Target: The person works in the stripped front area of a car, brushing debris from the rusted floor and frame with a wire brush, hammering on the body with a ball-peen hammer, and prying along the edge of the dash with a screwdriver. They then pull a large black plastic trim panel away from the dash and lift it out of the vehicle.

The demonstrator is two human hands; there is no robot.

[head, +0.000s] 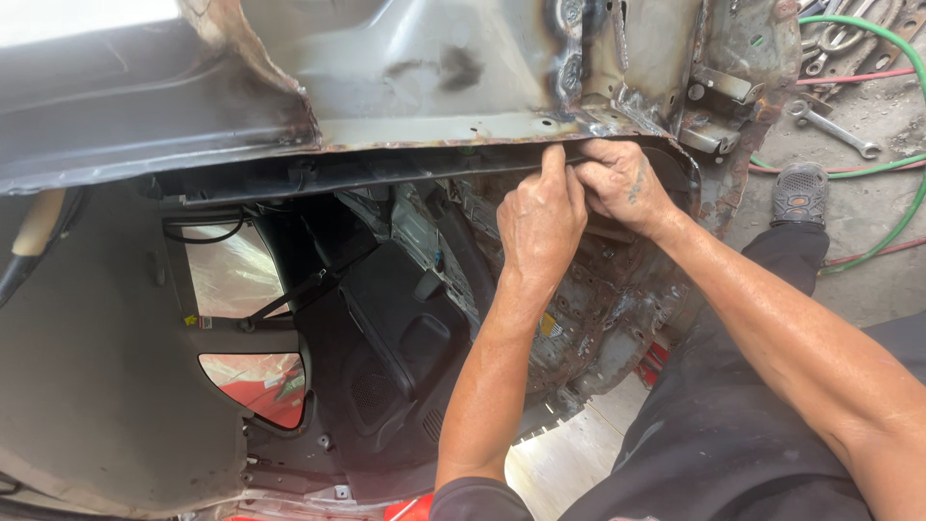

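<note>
**Both hands on the rubber strip at the car body's edge**

The landmark is the black rubber strip (386, 166) that runs along the lower lip of the bare, rust-stained metal panel (434, 77) of a stripped car body. The left hand (542, 224) reaches up to the strip from below, its fingers drawn together and pinched on the strip's edge. The right hand (622, 183) sits just beside it, touching it, fingers curled and clamped on the same stretch of strip — where the strip bends downward.

Below the strip, the car's dark interior trim (395, 328) shows. Well off to the right of the strip, on the concrete floor, lie a wrench (835, 129) and a green hose (892, 164) — with the person's shoe (799, 193) between them and the car.
</note>
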